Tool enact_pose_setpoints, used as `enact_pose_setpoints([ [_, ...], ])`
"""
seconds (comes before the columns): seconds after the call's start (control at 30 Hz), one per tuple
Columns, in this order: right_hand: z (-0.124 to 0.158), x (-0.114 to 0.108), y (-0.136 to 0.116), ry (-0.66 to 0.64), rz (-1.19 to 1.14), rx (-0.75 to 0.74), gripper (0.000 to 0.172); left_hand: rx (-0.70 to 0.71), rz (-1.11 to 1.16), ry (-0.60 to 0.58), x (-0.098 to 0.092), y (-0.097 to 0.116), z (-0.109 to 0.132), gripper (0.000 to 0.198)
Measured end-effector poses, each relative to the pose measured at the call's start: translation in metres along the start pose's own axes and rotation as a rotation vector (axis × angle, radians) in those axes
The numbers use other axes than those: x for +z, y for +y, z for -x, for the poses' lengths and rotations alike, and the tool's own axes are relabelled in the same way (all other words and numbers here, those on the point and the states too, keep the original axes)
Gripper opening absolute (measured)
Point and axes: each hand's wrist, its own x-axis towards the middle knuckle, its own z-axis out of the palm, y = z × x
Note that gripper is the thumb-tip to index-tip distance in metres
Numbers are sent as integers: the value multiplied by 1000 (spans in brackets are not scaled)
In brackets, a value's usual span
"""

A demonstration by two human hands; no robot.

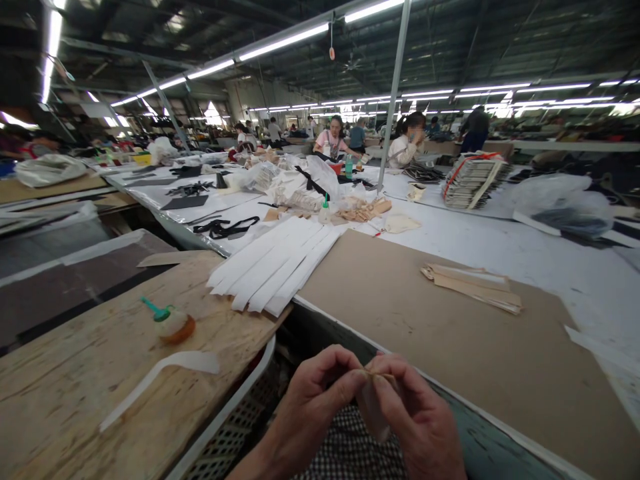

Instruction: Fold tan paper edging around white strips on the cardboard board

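Near the bottom centre, my left hand (320, 393) and my right hand (417, 407) meet, both with thumb and fingers pinched on a small beige strip (373, 410). Its top edge is between my fingertips, and its pale lower part hangs between my hands over a checked cloth (345, 447). On the brown board (380, 300) beyond my right hand lies a stack of beige strips (473, 287). White strips (275, 263) are fanned out ahead, left of that board.
A bottle with a green nozzle (173, 323) and a curved white strip (160, 380) lie on the wooden table (55, 400). A white basket (230, 427) stands between the tables. Several people work farther back.
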Motion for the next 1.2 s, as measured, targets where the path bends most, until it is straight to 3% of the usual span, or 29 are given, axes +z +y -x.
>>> enact_pose_setpoints([
  [0.07,0,2,-1,13,-38,28,24,-7,21,5,0,-2,0,28],
  [0.23,-1,2,-11,-24,-161,297,34,-74,133,33,0,-4,-6,27],
  [0.4,1,-7,-12,-133,-184,340,36,-126,155,18,-4,-3,-11,29],
  [0.53,4,-11,-3,-107,-235,426,38,-97,127,-20,-5,-6,-10,34],
  [0.83,7,-11,6,-51,-209,405,36,-92,127,-44,1,-11,-11,27],
  [1.2,9,-12,6,-38,-192,350,33,-98,76,19,11,-13,-17,14],
])
